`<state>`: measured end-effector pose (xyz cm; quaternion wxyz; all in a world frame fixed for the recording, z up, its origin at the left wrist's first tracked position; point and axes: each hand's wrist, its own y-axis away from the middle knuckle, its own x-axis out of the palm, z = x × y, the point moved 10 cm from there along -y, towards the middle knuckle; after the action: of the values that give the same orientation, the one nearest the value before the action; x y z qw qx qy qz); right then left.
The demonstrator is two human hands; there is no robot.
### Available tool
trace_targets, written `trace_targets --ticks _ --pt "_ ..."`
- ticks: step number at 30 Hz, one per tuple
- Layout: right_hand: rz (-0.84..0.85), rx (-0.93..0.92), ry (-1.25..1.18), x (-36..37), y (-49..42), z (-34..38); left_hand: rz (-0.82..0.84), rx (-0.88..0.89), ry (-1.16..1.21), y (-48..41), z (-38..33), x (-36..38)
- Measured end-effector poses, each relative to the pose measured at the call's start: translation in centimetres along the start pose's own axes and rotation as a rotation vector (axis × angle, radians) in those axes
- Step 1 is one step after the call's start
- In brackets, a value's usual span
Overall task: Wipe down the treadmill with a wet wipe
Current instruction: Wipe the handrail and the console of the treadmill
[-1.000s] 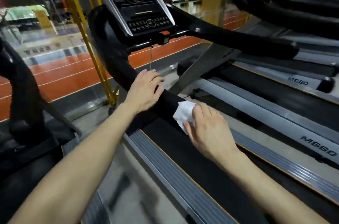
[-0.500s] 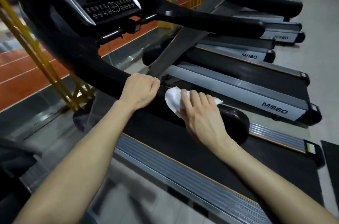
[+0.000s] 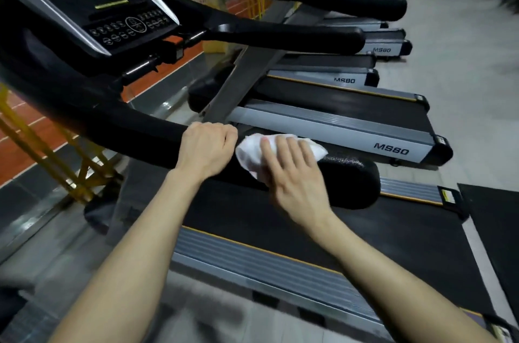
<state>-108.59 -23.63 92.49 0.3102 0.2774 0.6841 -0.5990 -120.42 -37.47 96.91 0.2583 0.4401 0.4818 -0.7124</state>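
A black treadmill stands in front of me, its console [image 3: 92, 5] at upper left and its thick left handrail [image 3: 348, 182] running across the middle of the view. My left hand [image 3: 206, 147] is closed around that handrail. Just to its right, my right hand [image 3: 292, 174] presses a white wet wipe [image 3: 248, 153] flat onto the top of the rail, fingers spread over it. The rail's rounded end sticks out past my right hand. The belt [image 3: 337, 236] lies below.
The treadmill's right handrail [image 3: 280, 36] crosses above. Several more MS80 treadmills [image 3: 390, 147] line up to the right. Yellow metal railing [image 3: 70, 168] stands at left beside a red floor track. Grey floor stretches at far right.
My right hand has slid the wipe along the handrail toward its end. My left hand has gone from resting on the rail to gripping it. The view has swung right and down.
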Motion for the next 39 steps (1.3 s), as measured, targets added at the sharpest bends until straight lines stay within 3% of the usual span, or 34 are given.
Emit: trace_targets --ticks 3,6,10,14,17,19,21,23,25,27,30,33,37,39 --pt "-0.072 0.202 0.034 -2.3 4.9 -6.2 0.006 -0.015 0.028 0.0 -0.2 -0.1" --pt "-0.140 0.340 0.062 -1.8 4.8 -5.2 0.040 0.011 0.052 -0.1 -0.4 0.4" --pt "-0.128 0.157 -0.004 1.7 -1.4 5.5 0.061 0.094 -0.007 -0.4 -0.6 0.7" --pt "-0.152 0.114 0.016 0.4 1.6 2.2 0.076 0.139 -0.038 -0.8 -0.8 1.1" --pt "-0.243 0.387 0.051 -1.5 7.7 -5.1 0.038 0.125 -0.007 -0.8 -1.0 0.9" --pt "-0.293 0.556 0.038 -1.0 8.3 -5.5 0.043 0.124 0.007 -0.8 -1.1 1.1" --pt "-0.276 0.474 0.004 0.7 5.0 -0.8 0.043 0.141 -0.018 -0.9 -1.2 1.1" --pt "-0.192 0.222 0.006 2.2 1.8 4.9 0.057 0.205 -0.099 -0.7 -1.5 1.2" --pt "-0.174 0.106 0.049 2.2 1.8 5.3 0.074 0.225 -0.116 -0.5 -1.5 1.2" --pt "-0.223 0.212 0.057 1.0 4.6 0.8 0.056 0.210 -0.077 -0.5 -1.3 1.0" --pt "-0.331 0.527 0.117 -0.9 9.8 -6.2 0.002 0.177 -0.067 -0.6 -1.5 0.8" --pt "-0.393 0.722 0.037 0.1 8.3 -4.2 0.043 0.181 -0.103 -0.3 -1.8 0.8" --pt "-0.222 0.242 0.045 3.3 0.6 6.9 0.050 0.253 -0.159 0.0 -2.0 0.1" --pt "-0.208 0.191 0.081 2.9 1.5 5.2 0.037 0.279 -0.158 -0.2 -2.1 0.1"
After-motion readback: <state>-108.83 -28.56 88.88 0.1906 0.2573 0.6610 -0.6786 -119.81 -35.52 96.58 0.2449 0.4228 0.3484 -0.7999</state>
